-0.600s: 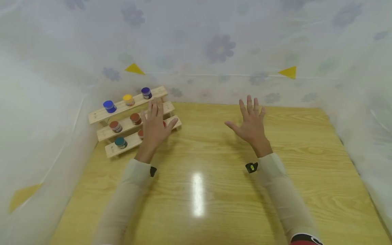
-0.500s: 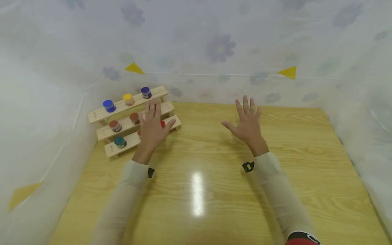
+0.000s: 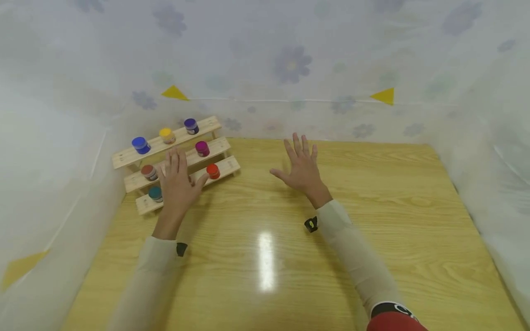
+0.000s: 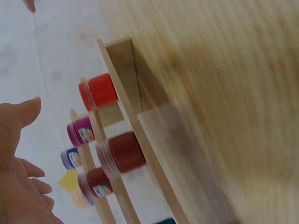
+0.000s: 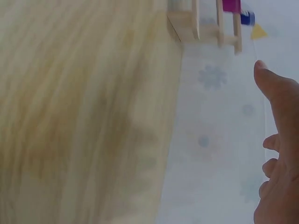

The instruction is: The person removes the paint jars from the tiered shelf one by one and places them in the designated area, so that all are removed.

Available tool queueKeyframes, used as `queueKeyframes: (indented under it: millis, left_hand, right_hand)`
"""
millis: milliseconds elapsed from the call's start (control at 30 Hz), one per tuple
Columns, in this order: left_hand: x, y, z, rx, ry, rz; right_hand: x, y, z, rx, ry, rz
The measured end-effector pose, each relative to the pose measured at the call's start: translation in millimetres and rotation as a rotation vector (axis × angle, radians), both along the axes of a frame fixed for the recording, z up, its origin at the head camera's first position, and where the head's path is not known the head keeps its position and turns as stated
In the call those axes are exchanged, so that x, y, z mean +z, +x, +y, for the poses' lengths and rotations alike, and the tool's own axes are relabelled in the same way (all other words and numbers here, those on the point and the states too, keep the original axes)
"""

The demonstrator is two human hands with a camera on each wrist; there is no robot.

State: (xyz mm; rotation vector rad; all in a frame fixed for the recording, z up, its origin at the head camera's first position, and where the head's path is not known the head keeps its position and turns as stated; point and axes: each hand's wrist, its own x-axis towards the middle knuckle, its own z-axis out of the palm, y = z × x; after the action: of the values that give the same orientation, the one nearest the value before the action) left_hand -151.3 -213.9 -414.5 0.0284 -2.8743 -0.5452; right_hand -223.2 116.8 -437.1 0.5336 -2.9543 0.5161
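Note:
A wooden three-step rack (image 3: 227,143) with several small paint jars stands at the back left of the table. My left hand (image 3: 178,184) hovers over its front, fingers spread, holding nothing. It hides part of the lower steps in the head view. Near its thumb is a red jar (image 3: 213,171); a magenta jar (image 3: 202,148) sits on the middle step. On the lowest step, a teal jar (image 3: 155,193) is partly covered by the hand. In the left wrist view, a brown jar (image 4: 127,152) shows beside the red one. My right hand (image 3: 304,174) is spread above the table, right of the rack, touching nothing.
Blue (image 3: 141,145), yellow (image 3: 167,135) and dark purple (image 3: 191,126) jars line the top step. A flower-patterned sheet (image 3: 252,55) closes off the back and sides of the wooden table (image 3: 273,202). Yellow triangles (image 3: 384,96) are stuck to it.
Both hands have shifted left, the left one also slightly nearer to me. The red and magenta jars have come into clearer sight. The view has turned slightly, and the jars stay in place.

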Motion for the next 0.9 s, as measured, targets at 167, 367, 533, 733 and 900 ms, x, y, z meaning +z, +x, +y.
queueKeyframes:
  millis: [167,367,533,733,900]
  left_hand:
    - [1.4,16.9,-15.6,0.045,0.012,-0.017]
    - [0.4,35.7,-29.2,0.107,0.01,-0.039]
    - [-4.6,49.2,-35.6,0.134,0.037,-0.007]
    - [-8.0,65.6,-40.9,0.182,0.051,0.014]
    - [-10.9,77.4,-44.7,0.215,0.055,-0.02]
  right_hand:
    - [-5.5,6.2,-26,0.05,-0.006,0.001]
    - [-7.8,9.3,-55,0.104,-0.028,0.001]
    - [-8.7,11.0,-75,0.148,-0.01,-0.013]
    - [-11.3,16.1,-94,0.182,0.007,-0.03]
    - [-15.9,21.6,-104,0.207,0.016,-0.076]
